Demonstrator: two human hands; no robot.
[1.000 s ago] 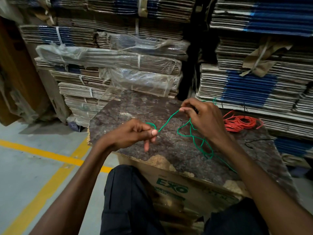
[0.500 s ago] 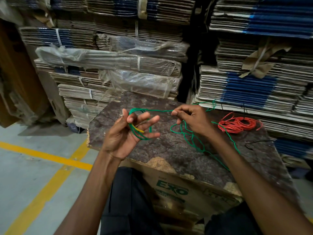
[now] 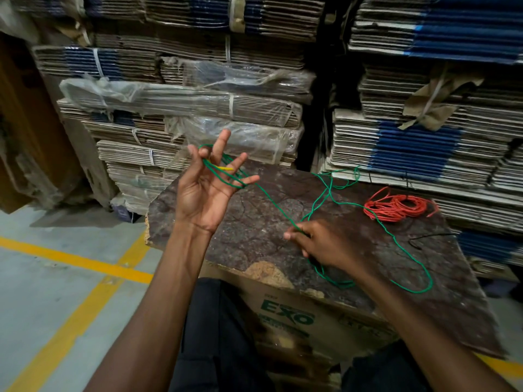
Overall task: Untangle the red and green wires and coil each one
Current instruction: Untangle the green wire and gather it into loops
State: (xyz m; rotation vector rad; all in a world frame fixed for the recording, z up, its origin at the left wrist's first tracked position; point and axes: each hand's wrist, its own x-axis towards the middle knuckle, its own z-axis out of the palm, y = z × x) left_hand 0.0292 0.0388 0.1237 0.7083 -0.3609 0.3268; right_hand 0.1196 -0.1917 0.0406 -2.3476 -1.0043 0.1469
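My left hand (image 3: pixel 206 188) is raised, palm toward me, fingers spread, with several turns of the green wire (image 3: pixel 271 203) looped around them; a yellow tip shows at the fingers. The wire runs taut down to my right hand (image 3: pixel 319 244), which pinches it low over the dark board (image 3: pixel 249 230). The rest of the green wire trails loose across the board to the right and back. The red wire (image 3: pixel 396 206) lies as a separate coil at the board's far right.
The board rests on a cardboard box (image 3: pixel 288 315) printed EXO, in front of my knees. Tall stacks of flattened cartons (image 3: pixel 424 142) stand close behind and to the right. A concrete floor with yellow lines (image 3: pixel 76 261) lies left. A thin black wire (image 3: pixel 424 239) lies on the board.
My left hand rose and opened its fingers with green loops wound around them. My right hand dropped down and toward me, drawing the green wire taut.
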